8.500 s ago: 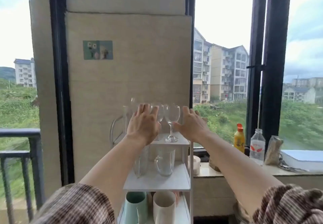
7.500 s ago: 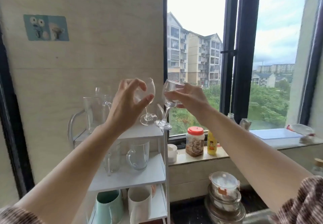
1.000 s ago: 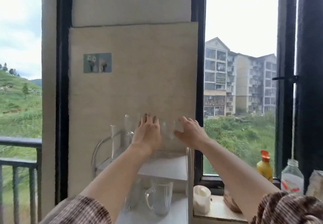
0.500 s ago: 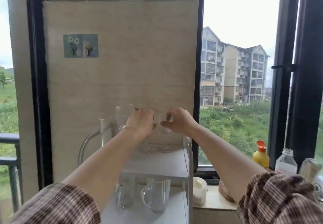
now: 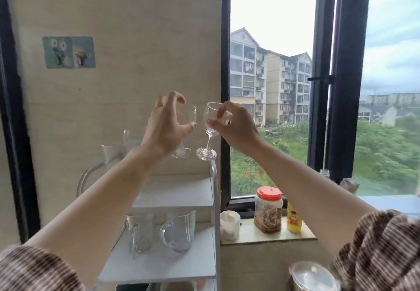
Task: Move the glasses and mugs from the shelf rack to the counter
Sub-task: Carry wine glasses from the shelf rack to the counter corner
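Observation:
My left hand (image 5: 164, 129) grips the bowl of a clear wine glass (image 5: 189, 115), held in the air above the white shelf rack (image 5: 181, 196). Beside it my right hand (image 5: 236, 129) holds a second wine glass (image 5: 210, 118) by its bowl, its foot hanging just over the rack's right rail. At the back left of the top shelf stand another wine glass (image 5: 130, 139) and a clear jug (image 5: 111, 153). Two clear glass mugs (image 5: 178, 230) (image 5: 139, 230) sit on the middle shelf.
A window ledge (image 5: 268, 236) to the right carries a white cup (image 5: 230, 223), a red-lidded jar (image 5: 268, 210) and a yellow bottle (image 5: 294, 219). A lidded clear container (image 5: 314, 276) sits low at the right. A beige board (image 5: 118, 81) backs the rack.
Both hands closed on the two wine glasses on the top shelf and lifted them up off it. The view has swung to the right.

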A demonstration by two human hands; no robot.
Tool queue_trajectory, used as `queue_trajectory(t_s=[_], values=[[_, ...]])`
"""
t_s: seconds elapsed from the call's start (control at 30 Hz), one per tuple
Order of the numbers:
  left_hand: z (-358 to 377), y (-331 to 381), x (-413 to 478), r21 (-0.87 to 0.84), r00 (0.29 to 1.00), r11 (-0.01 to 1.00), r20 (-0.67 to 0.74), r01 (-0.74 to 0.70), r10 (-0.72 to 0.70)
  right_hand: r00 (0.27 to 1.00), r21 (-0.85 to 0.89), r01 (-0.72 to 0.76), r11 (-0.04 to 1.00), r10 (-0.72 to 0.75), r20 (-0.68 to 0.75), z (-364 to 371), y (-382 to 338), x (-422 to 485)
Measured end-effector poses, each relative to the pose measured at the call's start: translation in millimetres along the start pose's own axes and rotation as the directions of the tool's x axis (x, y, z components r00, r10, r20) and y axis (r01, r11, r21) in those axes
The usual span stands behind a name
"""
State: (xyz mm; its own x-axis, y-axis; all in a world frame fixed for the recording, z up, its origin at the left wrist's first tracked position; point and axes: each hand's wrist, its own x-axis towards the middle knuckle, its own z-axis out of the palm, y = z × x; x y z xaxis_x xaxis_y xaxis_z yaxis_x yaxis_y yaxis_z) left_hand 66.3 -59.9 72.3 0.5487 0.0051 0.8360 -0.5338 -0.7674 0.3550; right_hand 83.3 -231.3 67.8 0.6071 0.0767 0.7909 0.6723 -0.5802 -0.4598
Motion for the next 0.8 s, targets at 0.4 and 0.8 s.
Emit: queue_trajectory(t_s=[0.4, 0.8], values=[[71, 152, -91, -0.298, 0.968, 0.947, 0.174, -0.123, 0.18, 0.977, -0.1, -0.205, 0.974, 0.197, -0.084, -175, 27, -136], [172, 384, -271, -0.522, 0.829, 0.853, 0.462, -0.032, 0.313, 0.829, -0.326, -0.56, 0.762, 0.515, -0.219, -403, 54, -361]])
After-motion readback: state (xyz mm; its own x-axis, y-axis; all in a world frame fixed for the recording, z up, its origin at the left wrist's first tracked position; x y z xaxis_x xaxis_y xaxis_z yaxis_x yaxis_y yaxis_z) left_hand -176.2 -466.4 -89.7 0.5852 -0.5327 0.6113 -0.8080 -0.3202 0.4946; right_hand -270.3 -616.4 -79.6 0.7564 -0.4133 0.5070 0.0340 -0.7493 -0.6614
